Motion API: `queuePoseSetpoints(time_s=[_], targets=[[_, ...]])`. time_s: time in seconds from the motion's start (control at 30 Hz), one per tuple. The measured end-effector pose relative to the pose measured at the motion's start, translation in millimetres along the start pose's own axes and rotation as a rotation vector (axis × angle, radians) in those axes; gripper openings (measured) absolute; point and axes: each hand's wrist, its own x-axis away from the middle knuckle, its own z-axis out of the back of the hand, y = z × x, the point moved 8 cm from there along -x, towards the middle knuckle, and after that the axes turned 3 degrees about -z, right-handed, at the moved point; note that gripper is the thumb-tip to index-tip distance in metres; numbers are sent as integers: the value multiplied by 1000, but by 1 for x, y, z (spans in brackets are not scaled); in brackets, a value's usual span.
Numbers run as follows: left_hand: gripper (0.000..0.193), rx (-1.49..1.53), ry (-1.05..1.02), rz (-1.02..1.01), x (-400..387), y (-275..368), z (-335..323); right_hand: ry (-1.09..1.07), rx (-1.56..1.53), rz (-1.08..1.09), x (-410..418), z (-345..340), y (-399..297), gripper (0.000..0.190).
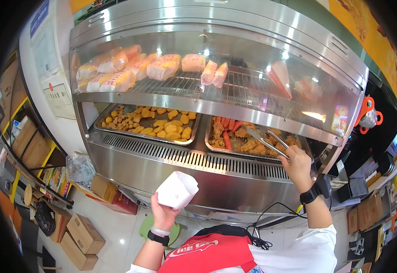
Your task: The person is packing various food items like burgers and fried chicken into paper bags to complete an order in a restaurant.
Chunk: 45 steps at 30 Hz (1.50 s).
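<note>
My left hand [164,212] holds a white paper food box [177,191] in front of the steel food warmer [144,160]. My right hand [297,165] is shut on metal tongs [266,142], which reach into the right tray [212,147]. Around the tong tips lie pieces of breaded fried chicken [253,146], and red sausages [227,140] rest farther left in the same tray. Whether the tips grip a piece, I cannot tell. The left tray [188,142] holds nuggets [173,129] and small fried pieces [120,121].
Wrapped burgers [116,82] and a paper sleeve [280,78] sit on the wire rack [181,85] behind the glass. A steel rail [198,104] crosses above the trays. Below are a green stool [147,227], cardboard boxes [86,233] and a black cable [270,206].
</note>
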Motion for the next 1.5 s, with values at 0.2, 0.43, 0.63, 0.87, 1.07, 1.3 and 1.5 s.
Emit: queuePoseSetpoints(time_s=[0.2, 0.43, 0.63, 0.87, 1.07, 1.3, 1.5], targets=[[47, 30, 51, -8, -2, -15, -15, -362, -410, -96, 16, -1, -37, 28], [42, -74, -42, -378, 4, -8, -17, -971, -674, -135, 39, -38, -91, 36], [52, -48, -62, -394, 13, -8, -10, -978, -616, 200, 51, -49, -128, 33], [61, 240, -246, 70, 26, -28, -22, -683, -421, 595, 36, -3, -153, 23], [65, 325, -325, 177, 28, -33, -29, -570, -343, 683, 27, 13, -164, 19], [71, 222, -316, 214, 31, -35, -30, -557, -320, 712, 17, 29, -162, 21], [67, 188, -180, 164, 36, -34, 6, -131, -254, 553, -64, 122, -147, 12]])
